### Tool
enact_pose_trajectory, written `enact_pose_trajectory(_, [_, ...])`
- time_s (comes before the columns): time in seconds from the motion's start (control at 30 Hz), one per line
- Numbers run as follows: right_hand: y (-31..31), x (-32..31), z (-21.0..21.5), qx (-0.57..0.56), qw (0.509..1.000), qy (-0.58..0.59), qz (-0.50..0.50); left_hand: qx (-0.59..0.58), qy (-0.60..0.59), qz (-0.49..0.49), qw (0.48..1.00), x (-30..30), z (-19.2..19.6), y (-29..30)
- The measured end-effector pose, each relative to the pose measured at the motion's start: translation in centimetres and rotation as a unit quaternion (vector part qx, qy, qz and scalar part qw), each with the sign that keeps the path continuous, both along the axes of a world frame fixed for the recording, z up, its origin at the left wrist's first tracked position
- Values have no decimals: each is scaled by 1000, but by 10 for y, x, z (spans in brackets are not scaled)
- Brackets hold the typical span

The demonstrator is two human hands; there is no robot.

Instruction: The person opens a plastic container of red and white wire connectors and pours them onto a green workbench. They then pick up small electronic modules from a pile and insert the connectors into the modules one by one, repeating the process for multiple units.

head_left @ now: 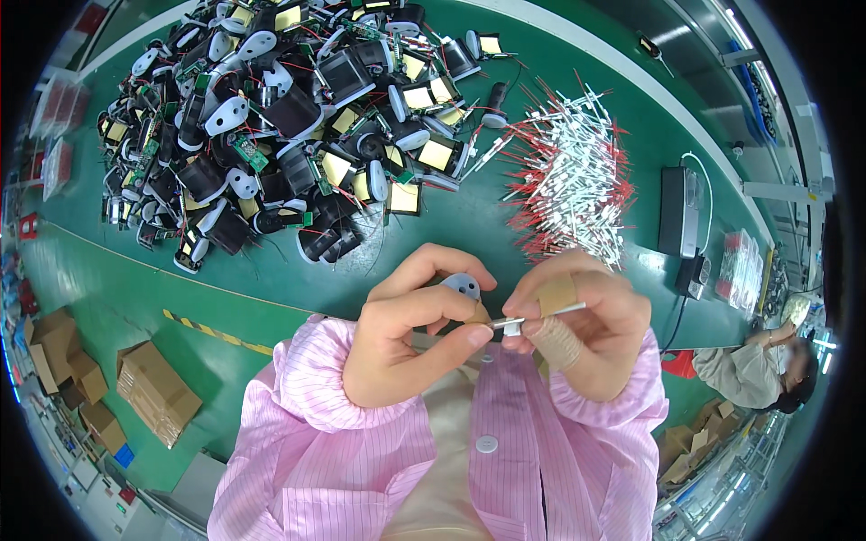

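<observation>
Close to my chest, both hands meet at the table's near edge. My left hand (406, 332) is closed round a small unit with a pale grey cap with dark holes (463, 285); the rest of it is hidden by my fingers. In my right hand (591, 329) a thin white-and-silver lead (506, 322) is pinched, its left end meeting my left thumb and fingertips. A small white block (512, 330) shows just below the lead, between the hands. Beige tape wraps the right thumb and index finger.
A large heap of black units with pale caps, green circuit boards and wires (298, 117) covers the table's far left. Right of it lies a pile of white-and-red leads (577, 171). A black power strip (678, 212) stands further right. Another person (753, 371) sits at far right; cardboard boxes (155, 392) are on the floor.
</observation>
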State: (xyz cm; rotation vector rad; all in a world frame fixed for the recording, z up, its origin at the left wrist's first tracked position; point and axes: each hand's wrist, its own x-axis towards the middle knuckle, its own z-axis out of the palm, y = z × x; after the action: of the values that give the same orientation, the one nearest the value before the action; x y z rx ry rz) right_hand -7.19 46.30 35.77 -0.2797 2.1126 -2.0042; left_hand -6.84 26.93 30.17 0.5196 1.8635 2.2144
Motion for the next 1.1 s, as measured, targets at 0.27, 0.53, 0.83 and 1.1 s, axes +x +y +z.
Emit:
enact_pose_trajectory(0.27, [-7, 12, -9, 90, 985, 148, 21, -19, 27, 3, 999, 3, 5, 1])
enact_pose_trajectory(0.53, [-1, 18, -16, -193, 973, -75, -100, -27, 11, -26, 999, 1, 4, -7])
enact_pose_trajectory(0.83, [-2, 19, -26, 0, 1000, 12, -23, -83, 84, -8, 993, 2, 5, -6])
enact_pose_trajectory(1.1, [-2, 23, -32, -29, 995, 47, -86, -61, 51, -3, 997, 3, 8, -5])
